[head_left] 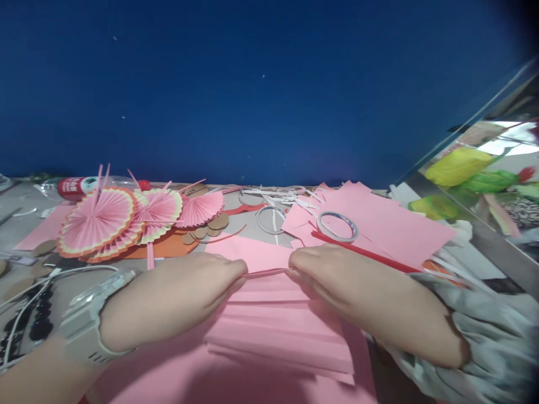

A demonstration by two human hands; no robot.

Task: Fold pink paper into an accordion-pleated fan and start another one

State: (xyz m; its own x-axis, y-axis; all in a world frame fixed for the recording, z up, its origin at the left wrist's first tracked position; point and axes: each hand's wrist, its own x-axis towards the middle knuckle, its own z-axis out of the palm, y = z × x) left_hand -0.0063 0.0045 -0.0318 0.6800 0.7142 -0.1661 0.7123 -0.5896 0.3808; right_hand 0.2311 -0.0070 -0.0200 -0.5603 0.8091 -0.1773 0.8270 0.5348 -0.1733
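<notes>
Between my two hands lies a pink paper sheet (278,325) with several crosswise pleats in its near part; its far end is flat. My left hand (197,280) pinches one fold at its left end, thumb and fingers pressed together. At the right end of the same fold, my right hand (320,269) pinches the paper the same way. Under the pleated sheet is a larger pink sheet (160,370). Pleated round paper fans (99,221) in pink with orange and cream rims stand beyond my left hand.
Loose pink sheets (370,207) with a tape roll (337,226) and a red strip (379,257) lie at the right. Another tape ring (270,220) and cardboard discs (217,222) are at the back. A plastic bottle (76,188) lies behind the fans; a blue panel (261,95) rises behind everything.
</notes>
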